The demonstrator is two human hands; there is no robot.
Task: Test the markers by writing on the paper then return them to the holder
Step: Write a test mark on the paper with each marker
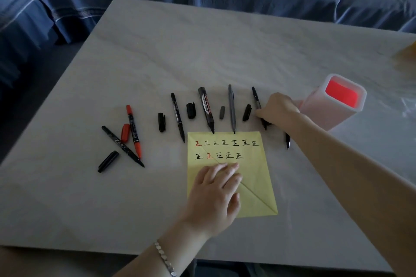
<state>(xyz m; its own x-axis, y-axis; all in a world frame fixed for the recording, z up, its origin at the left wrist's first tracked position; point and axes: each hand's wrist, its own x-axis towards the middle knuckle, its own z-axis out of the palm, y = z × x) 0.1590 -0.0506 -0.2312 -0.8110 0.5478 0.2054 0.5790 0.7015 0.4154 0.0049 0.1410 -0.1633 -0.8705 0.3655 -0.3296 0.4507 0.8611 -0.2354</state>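
Yellow paper (229,173), lower centre: two rows of test characters, black with two in red. Left hand (216,189) lies flat on it, fingers spread, pinning the sheet.

Markers, centre band, all uncapped, tips toward the paper: red marker (133,131) crossed by a thin black marker (122,146) at left; slim black marker (177,117); thick black marker (206,109); grey pen (232,108). Loose caps between them, one red cap (125,132).

Right hand (278,108), centre right: fingertips closed on a thin black marker (256,99); another marker tip (287,141) shows below the wrist.

Pink holder (331,105), right, upright, nothing visible inside it.

Risks, judged: uncapped nibs may dry or mark the table (202,51); caps may be mismatched; the reaching forearm could knock the holder.
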